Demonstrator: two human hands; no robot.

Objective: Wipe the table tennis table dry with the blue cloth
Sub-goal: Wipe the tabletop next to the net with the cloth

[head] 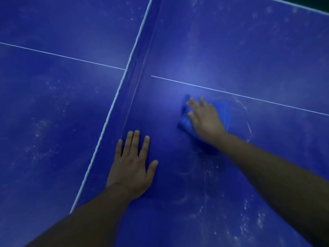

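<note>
While the left hand (pixel 131 168) braces, the right hand (pixel 204 118) works the cloth (pixel 184 123) on a dark blue table (pixel 231 41) that fills the view. A net (pixel 140 56) runs from far centre to near left, and both hands are on the half to its right. A thin white line (pixel 231 93) crosses that half from beside the net toward the right edge.

The left hand lies flat, palm down, fingers straight and close together. It holds nothing and sits just beside the foot of the net. The right hand is farther off and to the right, just on the near side of the white line, and it is blurred. Its fingers are spread and fairly straight, pressing the cloth down, not curling round it. The cloth is bunched under that palm and peeks out to the left and right of the hand.

Pale streaks (pixel 245 211) mark the near right surface, and a faint curved smear rings the cloth's right side. Whether these are water or dust cannot be told.

To wipe well, it would help to flatten the cloth so more of it meets the table. Overlapping passes with steady palm pressure should follow, taking in the strip along the net and the streaked near right area.
</note>
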